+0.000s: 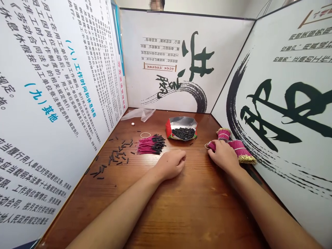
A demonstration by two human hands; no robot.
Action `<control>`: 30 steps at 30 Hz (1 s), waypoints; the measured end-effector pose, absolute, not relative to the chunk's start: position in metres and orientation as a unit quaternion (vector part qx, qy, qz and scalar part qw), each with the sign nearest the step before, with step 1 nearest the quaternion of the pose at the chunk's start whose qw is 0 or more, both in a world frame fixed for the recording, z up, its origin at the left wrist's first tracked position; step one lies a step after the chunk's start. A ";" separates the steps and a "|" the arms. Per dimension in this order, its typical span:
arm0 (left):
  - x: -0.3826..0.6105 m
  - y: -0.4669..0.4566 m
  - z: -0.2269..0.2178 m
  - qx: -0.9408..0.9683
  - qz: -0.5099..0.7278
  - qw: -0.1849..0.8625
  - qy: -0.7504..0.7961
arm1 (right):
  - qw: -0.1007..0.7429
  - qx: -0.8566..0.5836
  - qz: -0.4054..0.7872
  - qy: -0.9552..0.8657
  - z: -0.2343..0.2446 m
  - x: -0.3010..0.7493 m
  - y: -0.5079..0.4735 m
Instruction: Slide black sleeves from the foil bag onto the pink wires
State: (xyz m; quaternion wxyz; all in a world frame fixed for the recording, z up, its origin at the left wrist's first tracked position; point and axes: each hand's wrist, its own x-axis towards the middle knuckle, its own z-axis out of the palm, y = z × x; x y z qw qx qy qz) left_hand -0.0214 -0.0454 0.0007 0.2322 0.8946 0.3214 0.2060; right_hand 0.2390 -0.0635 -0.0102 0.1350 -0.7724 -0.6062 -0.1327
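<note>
My left hand [172, 164] rests on the table with its fingers curled closed; whatever they may hold is hidden. Just beyond it lies a pile of pink wires [145, 145] with black sleeves [158, 143] on their right ends. My right hand [225, 155] is closed on the end of a small bunch of pink wires [212, 146], which its fingers partly cover. Beside that hand are a tied bundle of pink wires [240, 150] with gold-coloured tips and a smaller tied bundle [224, 133] behind. An open packet [168, 128] of short black tubes [184, 133] stands between the hands, farther back.
Loose black tubes [119, 154] are scattered over the left of the wooden table [197, 207]. A rubber band [145, 135], a small white piece [132, 123] and a clear plastic bag [141, 114] lie toward the back. Printed panels [160, 93] wall in three sides. A person's head shows above the back panel.
</note>
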 end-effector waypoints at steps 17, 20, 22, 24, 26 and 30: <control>-0.024 -0.047 -0.001 0.830 0.322 0.275 0.362 | 0.497 -0.640 0.186 -0.556 0.021 0.189 -0.065; -0.025 -0.046 -0.003 0.802 0.361 0.300 0.370 | 0.541 -0.570 0.375 -0.491 0.012 0.144 -0.066; -0.025 -0.044 -0.005 0.780 0.379 0.324 0.377 | 0.568 -0.522 0.457 -0.444 0.004 0.122 -0.065; -0.026 -0.042 -0.007 0.762 0.388 0.339 0.391 | 0.587 -0.486 0.480 -0.434 -0.003 0.111 -0.063; -0.026 -0.041 -0.008 0.758 0.383 0.345 0.400 | 0.595 -0.468 0.478 -0.445 -0.008 0.109 -0.063; -0.026 -0.039 -0.010 0.774 0.350 0.360 0.385 | 0.586 -0.459 0.483 -0.461 -0.012 0.114 -0.064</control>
